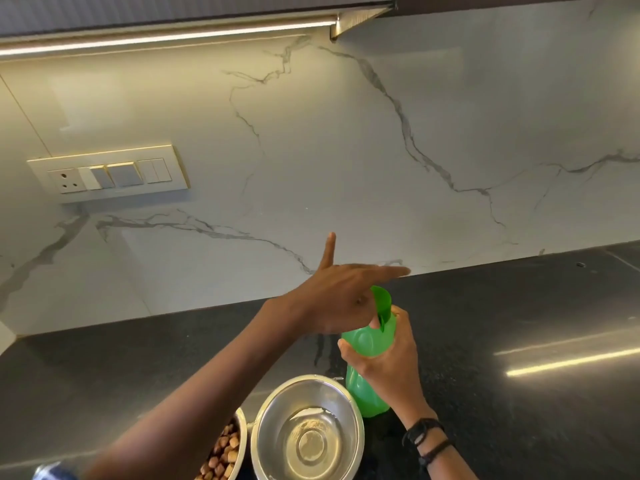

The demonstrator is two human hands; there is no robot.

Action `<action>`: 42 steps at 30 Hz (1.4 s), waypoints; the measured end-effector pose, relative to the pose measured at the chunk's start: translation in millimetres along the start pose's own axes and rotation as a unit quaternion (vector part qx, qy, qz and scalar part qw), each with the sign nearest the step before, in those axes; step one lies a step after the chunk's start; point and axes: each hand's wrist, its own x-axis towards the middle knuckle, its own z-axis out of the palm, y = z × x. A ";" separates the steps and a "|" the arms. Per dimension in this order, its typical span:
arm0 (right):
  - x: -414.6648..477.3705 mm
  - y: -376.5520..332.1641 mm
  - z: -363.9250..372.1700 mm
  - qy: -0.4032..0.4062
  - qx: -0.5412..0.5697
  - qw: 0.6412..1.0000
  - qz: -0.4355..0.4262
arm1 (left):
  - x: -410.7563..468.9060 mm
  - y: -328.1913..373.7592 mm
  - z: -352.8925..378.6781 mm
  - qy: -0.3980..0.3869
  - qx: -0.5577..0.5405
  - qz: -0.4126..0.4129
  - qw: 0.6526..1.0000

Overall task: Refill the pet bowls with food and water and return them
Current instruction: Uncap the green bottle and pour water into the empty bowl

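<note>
A: Right hand [388,362] is wrapped tight around the middle of the green bottle [367,375], fingers curled on its far side, thumb on the near side.

B: And the bottle stands upright on the dark counter [519,341]?

A: Upright, base down near the counter, though I cannot tell if it touches. Its flip cap [382,301] is hinged open at twelve o'clock from that grip.

B: The left hand [341,299]?

A: Spread wide, index and another finger flung out toward the marble wall [346,150], clamped on nothing. Its thumb side sits against the bottle's neck, at eleven o'clock from the right hand.

B: Bowls?

A: The steel bowl [308,431] lies at seven o'clock from the gripped bottle, just beside its base, with clear water pooled in the bottom. At nine o'clock from that bowl, touching or nearly so, the second bowl [228,452] holds brown kibble, half hidden under the left forearm.

B: Anything on the wrist?

A: Dark bands [426,438] on the right wrist. A switch plate [110,174] sits on the wall, far off at ten o'clock.
</note>
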 end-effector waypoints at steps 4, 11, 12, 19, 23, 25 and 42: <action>0.8 0.1 1.0 0.005 -0.014 1.000 -0.007 | 19.4 2.4 -6.0 -0.092 0.002 0.035 0.995; 1.3 -0.3 0.9 0.002 0.008 1.000 -0.006 | 51.9 14.7 -12.2 -0.135 0.021 0.009 0.991; 1.3 0.1 0.6 -0.002 0.013 1.000 -0.003 | 55.5 13.7 -12.3 -0.137 0.011 0.001 0.991; 0.6 4.2 1.0 -0.001 0.001 1.000 0.012 | 55.2 -3.9 -20.1 -0.110 -0.033 -0.049 0.992; 0.4 5.5 1.6 -0.003 -0.007 1.000 0.007 | 32.7 -15.7 -25.1 -0.061 -0.016 -0.059 0.996; 0.7 6.2 2.0 -0.002 -0.008 1.000 0.004 | 19.9 -19.8 -25.8 -0.056 -0.023 -0.054 0.997; 1.0 -1.0 0.6 0.000 0.006 1.000 0.001 | 26.4 -1.5 -30.3 -0.164 0.078 0.079 0.980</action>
